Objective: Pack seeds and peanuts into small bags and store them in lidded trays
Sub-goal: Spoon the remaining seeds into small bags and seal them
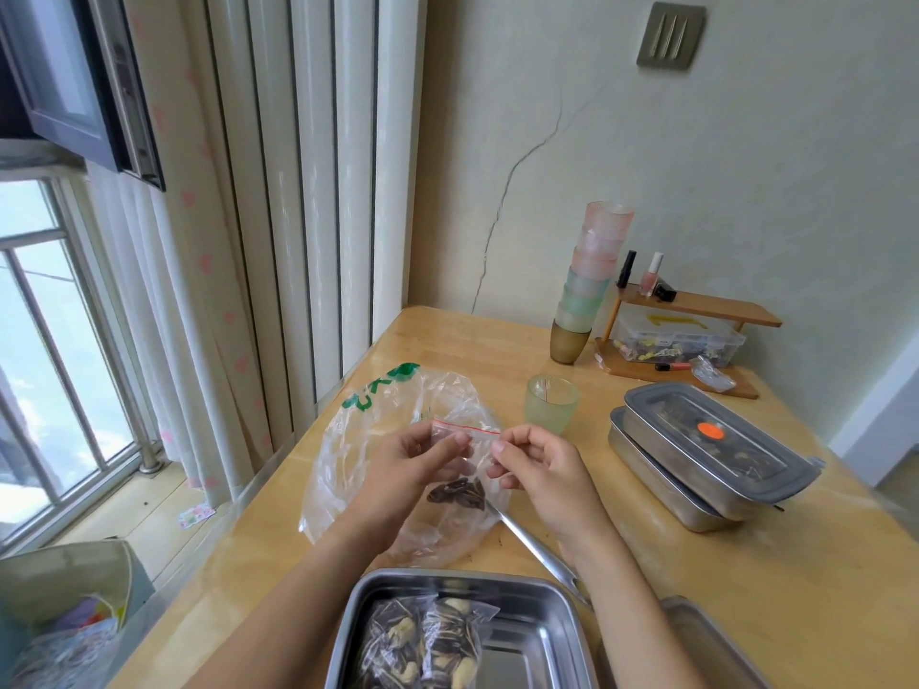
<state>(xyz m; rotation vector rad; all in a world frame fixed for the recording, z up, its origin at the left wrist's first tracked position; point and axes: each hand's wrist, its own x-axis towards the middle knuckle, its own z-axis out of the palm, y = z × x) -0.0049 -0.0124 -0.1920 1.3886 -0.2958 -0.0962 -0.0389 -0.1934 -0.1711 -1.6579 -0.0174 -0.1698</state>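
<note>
A small clear zip bag (pixel 465 457) with a red-lined top hangs between my hands, a few dark seeds at its bottom. My left hand (pixel 422 464) pinches its left top corner; my right hand (pixel 539 469) pinches the right end of the zip strip. Under them lies a large crumpled clear bag (pixel 358 440) with green print. An open steel tray (pixel 542 634) near me holds two filled small bags (pixel 422 648) of seeds and peanuts. At the right stand two stacked steel trays, the top one with a grey lid (pixel 716 440) bearing an orange sticker.
A metal spoon handle (pixel 537 549) lies on the wooden table under my right wrist. A green cup (pixel 549 405), a tall stack of cups (pixel 587 285) and a wooden shelf (pixel 696 305) with bottles and a clear box stand at the back. Another tray edge (pixel 706 634) shows bottom right.
</note>
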